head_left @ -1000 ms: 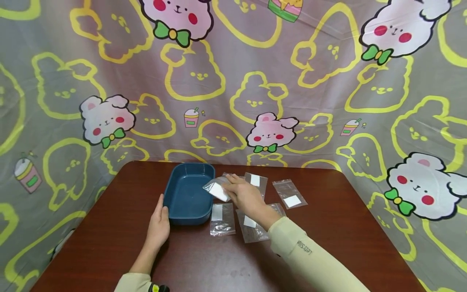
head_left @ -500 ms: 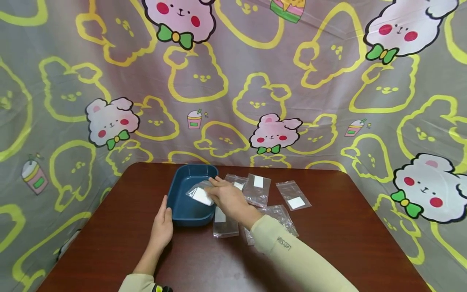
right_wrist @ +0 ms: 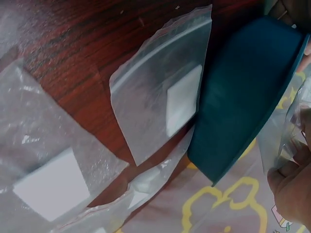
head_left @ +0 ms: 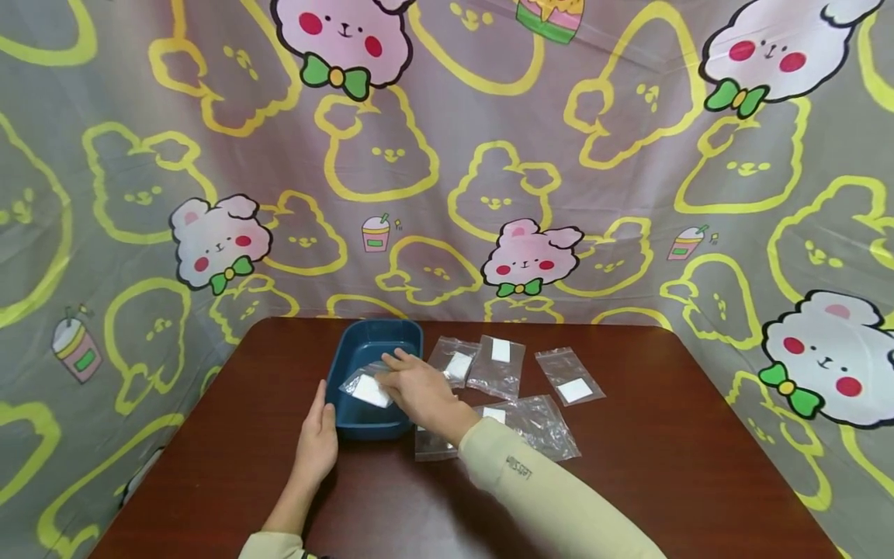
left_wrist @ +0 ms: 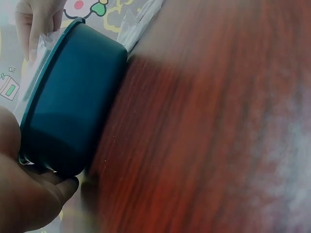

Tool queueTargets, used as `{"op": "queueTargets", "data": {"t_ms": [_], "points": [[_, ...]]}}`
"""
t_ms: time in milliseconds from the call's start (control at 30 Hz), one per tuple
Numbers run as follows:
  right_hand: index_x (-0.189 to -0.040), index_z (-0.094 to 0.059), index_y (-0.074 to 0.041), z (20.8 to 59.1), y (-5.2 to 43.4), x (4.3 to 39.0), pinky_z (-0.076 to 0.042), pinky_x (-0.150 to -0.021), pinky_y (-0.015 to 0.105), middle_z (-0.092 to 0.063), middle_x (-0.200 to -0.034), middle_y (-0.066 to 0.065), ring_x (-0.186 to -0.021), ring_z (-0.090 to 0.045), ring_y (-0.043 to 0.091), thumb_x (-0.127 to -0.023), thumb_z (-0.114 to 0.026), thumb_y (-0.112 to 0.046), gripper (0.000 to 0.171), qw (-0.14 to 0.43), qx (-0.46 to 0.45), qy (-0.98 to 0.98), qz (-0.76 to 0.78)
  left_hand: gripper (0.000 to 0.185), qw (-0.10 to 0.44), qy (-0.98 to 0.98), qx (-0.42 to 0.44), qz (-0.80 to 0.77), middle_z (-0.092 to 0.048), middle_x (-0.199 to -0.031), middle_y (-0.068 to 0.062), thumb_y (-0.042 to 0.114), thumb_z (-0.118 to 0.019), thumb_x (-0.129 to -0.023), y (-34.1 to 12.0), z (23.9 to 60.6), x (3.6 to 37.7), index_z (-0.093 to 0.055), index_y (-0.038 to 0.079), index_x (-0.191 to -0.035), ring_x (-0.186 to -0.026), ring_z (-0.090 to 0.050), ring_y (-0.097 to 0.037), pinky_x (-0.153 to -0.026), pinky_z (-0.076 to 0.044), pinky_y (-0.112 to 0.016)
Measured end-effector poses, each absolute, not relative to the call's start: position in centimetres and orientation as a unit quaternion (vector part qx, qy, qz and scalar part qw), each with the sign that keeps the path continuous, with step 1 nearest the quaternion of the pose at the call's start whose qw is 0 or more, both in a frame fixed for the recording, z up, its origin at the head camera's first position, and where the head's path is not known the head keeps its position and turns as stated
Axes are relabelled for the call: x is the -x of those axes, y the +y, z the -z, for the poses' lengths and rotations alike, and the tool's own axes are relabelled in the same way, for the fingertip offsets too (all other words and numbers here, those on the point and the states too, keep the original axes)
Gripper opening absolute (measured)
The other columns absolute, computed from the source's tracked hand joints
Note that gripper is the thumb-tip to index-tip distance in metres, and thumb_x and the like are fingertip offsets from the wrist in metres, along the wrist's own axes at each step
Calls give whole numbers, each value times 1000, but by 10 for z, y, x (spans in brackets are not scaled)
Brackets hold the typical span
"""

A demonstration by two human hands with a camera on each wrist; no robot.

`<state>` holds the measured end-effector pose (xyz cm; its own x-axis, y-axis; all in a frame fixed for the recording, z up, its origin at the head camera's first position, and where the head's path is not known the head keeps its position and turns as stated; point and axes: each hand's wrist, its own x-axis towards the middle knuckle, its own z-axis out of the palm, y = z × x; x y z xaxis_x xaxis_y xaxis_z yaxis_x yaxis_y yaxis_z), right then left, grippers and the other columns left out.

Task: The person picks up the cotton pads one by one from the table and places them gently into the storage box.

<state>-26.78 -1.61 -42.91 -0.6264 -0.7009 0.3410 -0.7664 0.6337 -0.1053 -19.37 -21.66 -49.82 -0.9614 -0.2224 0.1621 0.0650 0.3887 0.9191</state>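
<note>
Right hand (head_left: 417,390) hides bag (head_left: 365,386) corner (tray (head_left: 349,353) interior partly).

5 bags (head_left: 497,365) lie right of the tray (head_left: 347,353) — all on the table (head_left: 670,473).

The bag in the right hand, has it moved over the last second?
Yes. The bag went left, from the tray's right rim to over its inside, held by the right hand.

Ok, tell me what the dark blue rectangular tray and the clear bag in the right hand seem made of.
Dark blue rectangular tray: probably moulded plastic, smooth with a soft sheen and rounded corners. Clear bag in the right hand: thin, crinkly transparent plastic film, apparently holding a white square.
</note>
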Motion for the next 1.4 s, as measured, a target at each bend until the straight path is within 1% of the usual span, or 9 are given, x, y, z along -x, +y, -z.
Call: {"op": "queueTargets", "data": {"t_ms": [133, 300, 500, 600, 700, 833, 1100, 1400], "points": [[-130, -71, -24, 431, -18, 268, -36, -113, 35, -53, -147, 6, -139, -44, 26, -102, -61, -29, 30, 130, -410, -895, -120, 54, 140, -819, -39, 555, -16, -164, -21, 9, -33, -110, -215, 498, 196, -14, 2, -160, -149, -16, -40, -119, -15, -56], [-132, -70, -21, 433, -18, 265, -35, -113, 36, -51, -148, 6, -140, -42, 26, -102, -61, -29, 32, 123, -407, -898, -112, 54, 139, -818, -39, 556, -17, -164, -21, 8, -33, -110, -213, 499, 196, -15, 0, -160, -149, -17, -39, -119, -16, -55], [-131, -70, -24, 434, -16, 263, -37, -112, 34, -51, -148, 2, -141, -42, 24, -102, -61, -30, 31, 138, -403, -900, -94, 54, 144, -817, -41, 557, -18, -163, -22, 5, -34, -109, -211, 499, 194, -16, 0, -160, -149, -17, -39, -119, -16, -55], [-131, -70, -25, 434, -14, 263, -39, -110, 34, -52, -147, 2, -140, -43, 25, -102, -61, -30, 31, 146, -404, -898, -89, 54, 146, -816, -42, 558, -19, -163, -22, 5, -34, -109, -210, 498, 193, -16, 0, -160, -148, -17, -40, -119, -16, -55], [-132, -70, -23, 436, -9, 263, -38, -111, 34, -52, -147, 3, -139, -44, 26, -102, -61, -29, 32, 145, -408, -896, -93, 54, 151, -816, -41, 556, -19, -163, -23, 5, -34, -109, -210, 498, 193, -16, -1, -159, -148, -18, -41, -119, -16, -56], [-134, -68, -20, 438, 0, 262, -35, -114, 37, -51, -148, 6, -140, -43, 28, -101, -62, -28, 34, 125, -412, -895, -115, 54, 156, -817, -43, 553, -19, -163, -22, 6, -34, -109, -209, 500, 193, -17, -1, -159, -148, -18, -39, -119, -16, -54], [-137, -65, -17, 440, 29, 256, -40, -110, 38, -49, -150, 4, -142, -41, 24, -99, -66, -32, 40, 124, -406, -896, -129, 54, 155, -822, -36, 546, -18, -163, -23, 6, -33, -109, -211, 499, 193, -15, -1, -160, -149, -16, -40, -119, -15, -54], [-136, -66, -13, 452, 66, 250, -47, -102, 46, -53, -147, 5, -136, -49, 27, -97, -68, -34, 44, 131, -391, -897, -158, 55, 151, -820, -48, 550, -16, -164, -19, 7, -32, -109, -212, 497, 194, -14, 2, -160, -149, -15, -37, -120, -15, -52]]}}
